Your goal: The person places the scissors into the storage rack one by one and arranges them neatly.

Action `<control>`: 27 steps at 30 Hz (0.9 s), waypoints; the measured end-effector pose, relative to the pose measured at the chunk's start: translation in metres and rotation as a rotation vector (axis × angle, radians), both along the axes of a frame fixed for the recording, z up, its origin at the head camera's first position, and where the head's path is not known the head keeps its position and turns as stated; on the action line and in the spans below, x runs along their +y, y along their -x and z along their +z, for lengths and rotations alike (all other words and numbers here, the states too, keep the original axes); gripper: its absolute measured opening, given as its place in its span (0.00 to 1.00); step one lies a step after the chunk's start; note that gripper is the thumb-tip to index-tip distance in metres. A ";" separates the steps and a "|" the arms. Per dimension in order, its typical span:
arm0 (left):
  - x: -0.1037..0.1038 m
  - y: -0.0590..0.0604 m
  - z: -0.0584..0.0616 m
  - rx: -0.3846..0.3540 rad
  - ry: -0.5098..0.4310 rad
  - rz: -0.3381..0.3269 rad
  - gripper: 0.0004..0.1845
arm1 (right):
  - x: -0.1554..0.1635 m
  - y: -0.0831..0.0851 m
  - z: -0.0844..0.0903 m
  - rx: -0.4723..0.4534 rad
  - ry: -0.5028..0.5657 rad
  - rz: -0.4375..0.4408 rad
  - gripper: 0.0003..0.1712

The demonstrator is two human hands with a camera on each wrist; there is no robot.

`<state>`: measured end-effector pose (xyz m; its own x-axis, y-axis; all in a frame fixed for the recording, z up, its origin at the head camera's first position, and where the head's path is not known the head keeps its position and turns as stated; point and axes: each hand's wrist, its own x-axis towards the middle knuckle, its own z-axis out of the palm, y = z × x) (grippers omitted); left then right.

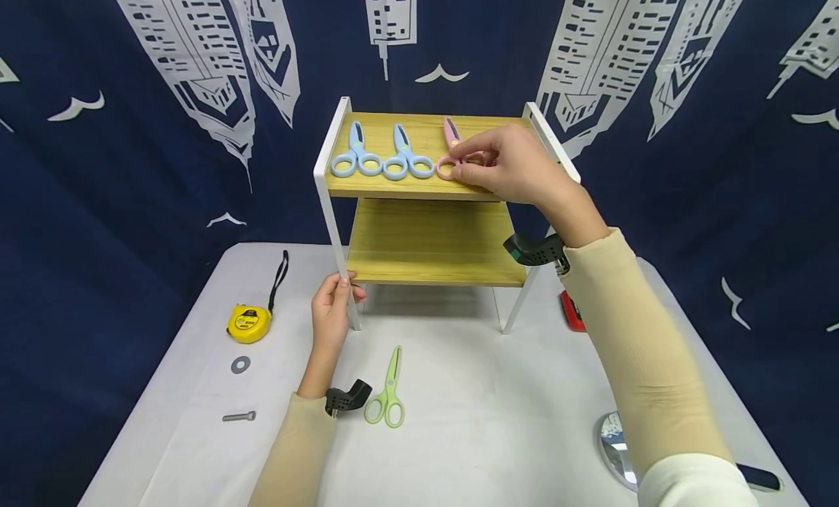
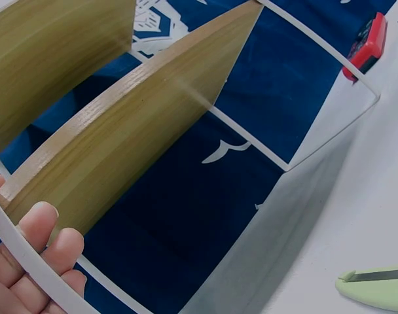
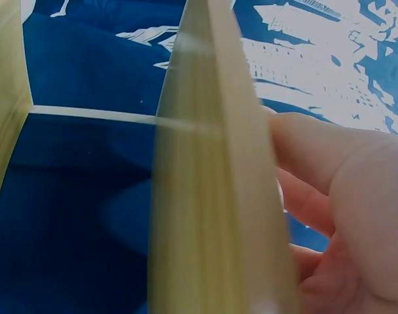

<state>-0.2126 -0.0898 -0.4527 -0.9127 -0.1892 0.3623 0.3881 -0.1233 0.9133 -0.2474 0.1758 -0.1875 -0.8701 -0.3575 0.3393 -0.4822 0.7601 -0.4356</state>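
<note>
A two-tier shelf rack (image 1: 432, 237) with wooden boards and a white metal frame stands on the table. My left hand (image 1: 331, 310) grips its front left leg (image 1: 333, 223), fingers curled round the white bar in the left wrist view. On the top board my right hand (image 1: 507, 161) pinches pink scissors (image 1: 450, 132) by the handles, partly covering them. Left of these lie two light-blue scissors, the outer pair (image 1: 357, 147) and the inner pair (image 1: 403, 148), blades pointing back. In the right wrist view the board edge hides the scissors and the fingertips.
Green scissors (image 1: 392, 372) lie on the table before the rack. To the left are a yellow tape measure (image 1: 249, 323), a washer (image 1: 235, 368) and a bolt (image 1: 239, 417). A red object (image 1: 572, 312) and a round shiny metal thing (image 1: 615, 449) sit to the right, partly behind the sleeve.
</note>
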 end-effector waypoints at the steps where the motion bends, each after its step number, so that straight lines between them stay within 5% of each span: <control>1: 0.000 0.000 0.000 -0.001 0.000 -0.001 0.15 | 0.001 0.001 -0.002 0.019 0.002 0.004 0.14; 5: 0.000 -0.001 0.000 -0.008 0.000 0.000 0.15 | 0.003 0.004 -0.011 0.103 -0.009 0.030 0.12; 20: -0.001 -0.001 -0.001 -0.012 0.026 0.010 0.15 | 0.005 0.002 -0.015 0.095 0.013 0.068 0.13; 27: -0.001 0.000 -0.001 0.001 0.023 0.006 0.15 | 0.005 0.000 -0.017 0.170 0.048 0.061 0.15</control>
<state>-0.2124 -0.0904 -0.4534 -0.9113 -0.1863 0.3671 0.3893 -0.0998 0.9157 -0.2474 0.1811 -0.2049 -0.7760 -0.3875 0.4977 -0.5963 0.7078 -0.3787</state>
